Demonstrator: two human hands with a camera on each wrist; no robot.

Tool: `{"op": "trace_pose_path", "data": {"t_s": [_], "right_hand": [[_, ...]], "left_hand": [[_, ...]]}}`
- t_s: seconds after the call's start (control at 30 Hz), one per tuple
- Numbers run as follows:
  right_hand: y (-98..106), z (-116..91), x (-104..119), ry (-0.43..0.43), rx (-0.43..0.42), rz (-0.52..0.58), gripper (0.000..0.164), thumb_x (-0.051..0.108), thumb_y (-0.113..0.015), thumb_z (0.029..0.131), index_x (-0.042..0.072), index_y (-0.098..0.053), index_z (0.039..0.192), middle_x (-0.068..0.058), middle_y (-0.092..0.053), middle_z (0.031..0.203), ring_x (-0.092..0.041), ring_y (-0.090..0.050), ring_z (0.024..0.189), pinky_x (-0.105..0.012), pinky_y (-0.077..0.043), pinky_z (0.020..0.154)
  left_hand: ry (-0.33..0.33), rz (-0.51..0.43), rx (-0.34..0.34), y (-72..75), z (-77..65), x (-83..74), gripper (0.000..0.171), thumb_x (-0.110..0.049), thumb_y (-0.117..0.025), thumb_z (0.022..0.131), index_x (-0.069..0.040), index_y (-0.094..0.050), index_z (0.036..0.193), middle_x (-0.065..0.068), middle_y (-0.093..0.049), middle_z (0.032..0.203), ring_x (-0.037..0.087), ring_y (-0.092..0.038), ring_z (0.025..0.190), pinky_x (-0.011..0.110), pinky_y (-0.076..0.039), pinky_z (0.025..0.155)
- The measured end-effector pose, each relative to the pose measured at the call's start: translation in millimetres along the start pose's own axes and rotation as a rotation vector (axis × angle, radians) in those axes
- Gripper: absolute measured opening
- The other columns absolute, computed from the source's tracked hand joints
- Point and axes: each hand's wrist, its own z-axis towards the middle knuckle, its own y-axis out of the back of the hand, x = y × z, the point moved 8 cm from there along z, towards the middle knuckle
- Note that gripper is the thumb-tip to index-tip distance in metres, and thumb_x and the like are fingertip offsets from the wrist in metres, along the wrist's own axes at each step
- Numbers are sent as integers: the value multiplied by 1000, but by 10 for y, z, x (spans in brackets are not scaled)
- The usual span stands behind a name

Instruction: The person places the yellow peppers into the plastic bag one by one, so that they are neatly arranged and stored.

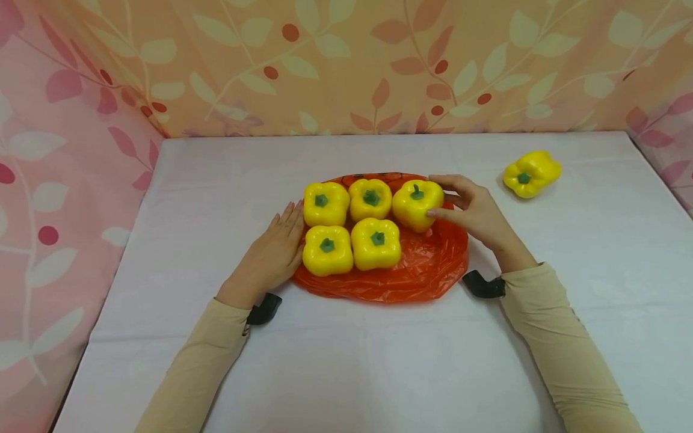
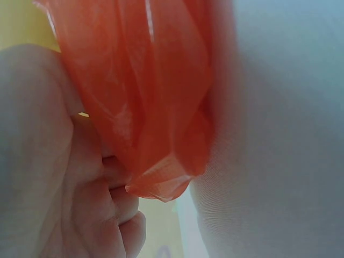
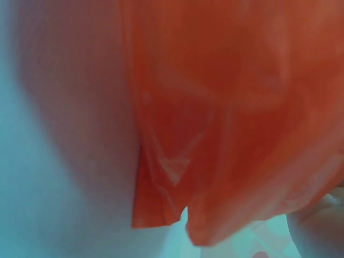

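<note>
Several yellow bell peppers sit in two rows on a crumpled red plastic bag (image 1: pixel 428 270) in the head view. My right hand (image 1: pixel 476 213) holds the back-right bell pepper (image 1: pixel 414 204), thumb on its near side and fingers behind it. That pepper tilts a little, stem upward. My left hand (image 1: pixel 273 252) lies with straight fingers along the left side of the back-left pepper (image 1: pixel 326 207) and front-left pepper (image 1: pixel 328 255). Red plastic (image 2: pixel 134 91) hangs beside my left palm in the left wrist view. In the right wrist view, red plastic (image 3: pixel 231 107) hides most of the right hand.
Another yellow bell pepper (image 1: pixel 533 174) lies on its side at the back right of the white-covered table (image 1: pixel 346 361). Dark wrist camera mounts (image 1: pixel 483 285) stick out from both sleeves. Floral curtains (image 1: pixel 346 66) stand behind the table and at its sides.
</note>
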Motion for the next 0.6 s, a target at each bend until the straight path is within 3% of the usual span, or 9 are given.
{"op": "trace_pose_path", "data": {"t_s": [0.27,0.6], "right_hand": [[-7,-14,64,56,-12,-137,61,11,-77,79,6,-51,134,-6,-49,128,-19,-45,116,-45,-40,101],[31,-8,24,68,22,-85,57,4,-74,80,3,-51,133,-7,-49,131,-19,-48,117,-36,-41,102]], "left_hand": [[-3,3,-1,-1,-1,0,67,-28,-39,100,3,-6,149,15,-3,157,28,-1,144,45,-8,115],[-5,4,1,-1,1,-4,67,-28,-39,100,4,-5,149,15,-4,157,28,-1,144,45,-9,115]]}}
